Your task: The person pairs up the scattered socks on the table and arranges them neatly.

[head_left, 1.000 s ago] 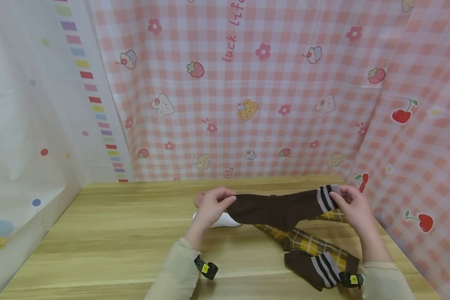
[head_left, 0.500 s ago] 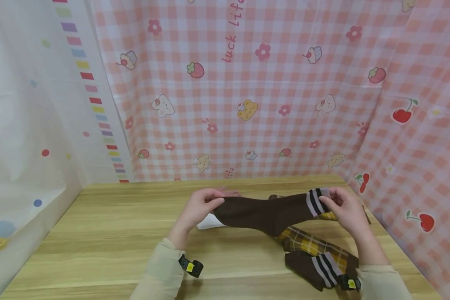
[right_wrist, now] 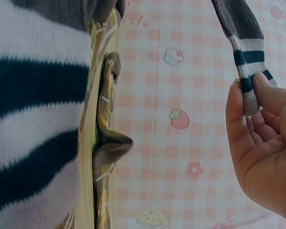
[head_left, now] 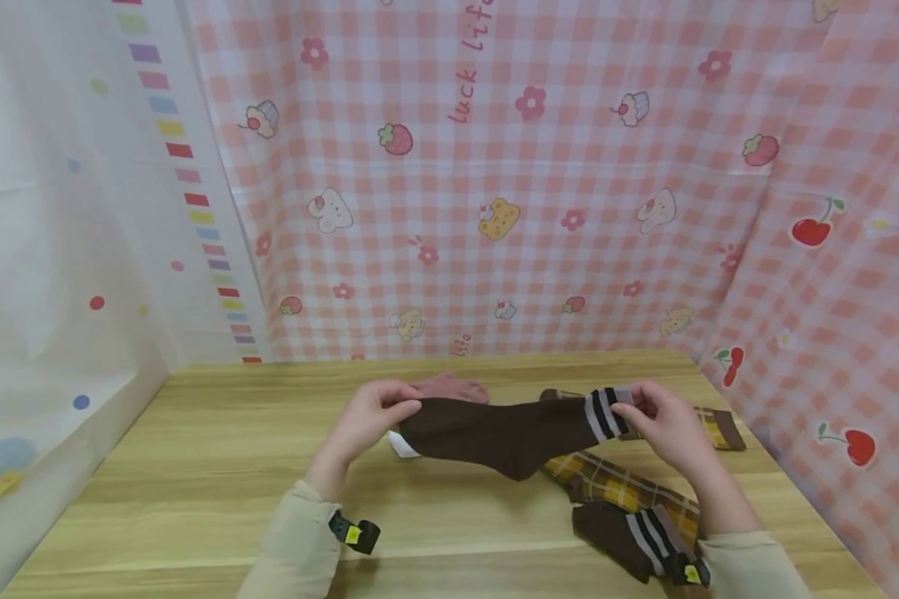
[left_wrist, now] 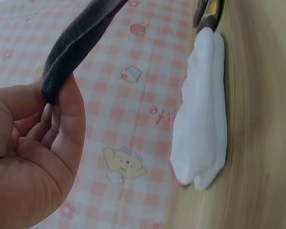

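Observation:
A dark brown sock [head_left: 487,433] with grey and black stripes at its cuff is stretched sideways above the table between both hands. My left hand [head_left: 363,423] pinches its toe end between thumb and fingers, also plain in the left wrist view, where the sock [left_wrist: 81,45] runs up from the fingertips. My right hand [head_left: 667,428] pinches the striped cuff. A second brown striped sock [head_left: 618,537] lies on the table near the right wrist. Brown and yellow plaid socks [head_left: 622,487] lie behind it, partly covered by the held sock and right arm.
White socks [left_wrist: 200,114] lie on the wooden table [head_left: 217,482], mostly hidden by the held sock in the head view. Pink socks [head_left: 453,388] lie behind them. A checked pink curtain [head_left: 449,208] hangs along the back, and more cloth closes both sides.
Both hands have moved left and slightly down with the brown sock held between them. The pink socks and the far plaid sock show more now; the white socks show less.

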`<action>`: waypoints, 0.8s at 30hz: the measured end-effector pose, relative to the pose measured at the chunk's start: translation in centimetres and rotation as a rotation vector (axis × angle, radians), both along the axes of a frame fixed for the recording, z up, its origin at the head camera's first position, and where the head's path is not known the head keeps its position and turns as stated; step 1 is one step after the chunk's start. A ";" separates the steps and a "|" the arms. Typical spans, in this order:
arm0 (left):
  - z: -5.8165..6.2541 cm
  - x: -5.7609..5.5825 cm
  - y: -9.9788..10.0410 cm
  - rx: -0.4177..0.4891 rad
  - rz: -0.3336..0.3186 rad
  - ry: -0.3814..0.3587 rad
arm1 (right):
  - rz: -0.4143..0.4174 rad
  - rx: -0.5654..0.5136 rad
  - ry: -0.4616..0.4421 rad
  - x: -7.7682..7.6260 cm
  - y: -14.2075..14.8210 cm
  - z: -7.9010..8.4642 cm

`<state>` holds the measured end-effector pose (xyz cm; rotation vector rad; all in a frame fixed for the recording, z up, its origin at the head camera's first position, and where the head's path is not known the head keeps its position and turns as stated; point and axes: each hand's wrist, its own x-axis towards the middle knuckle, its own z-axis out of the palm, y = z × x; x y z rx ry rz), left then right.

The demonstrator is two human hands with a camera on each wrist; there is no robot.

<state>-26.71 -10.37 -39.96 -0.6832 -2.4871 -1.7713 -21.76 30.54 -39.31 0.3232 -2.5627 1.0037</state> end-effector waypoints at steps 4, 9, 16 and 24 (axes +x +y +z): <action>-0.1 0.2 -0.8 0.012 -0.015 -0.011 | 0.034 0.000 -0.003 -0.1 -0.6 -0.2; -0.4 0.2 -1.9 -0.019 -0.016 -0.018 | 0.048 0.025 -0.016 -0.1 -1.4 -0.5; -0.8 0.3 -3.1 -0.062 -0.012 -0.061 | 0.099 0.058 -0.035 -0.2 -2.3 -0.8; -1.5 0.4 -4.3 -0.116 -0.022 -0.071 | 0.181 0.126 -0.094 -0.6 -3.5 -1.2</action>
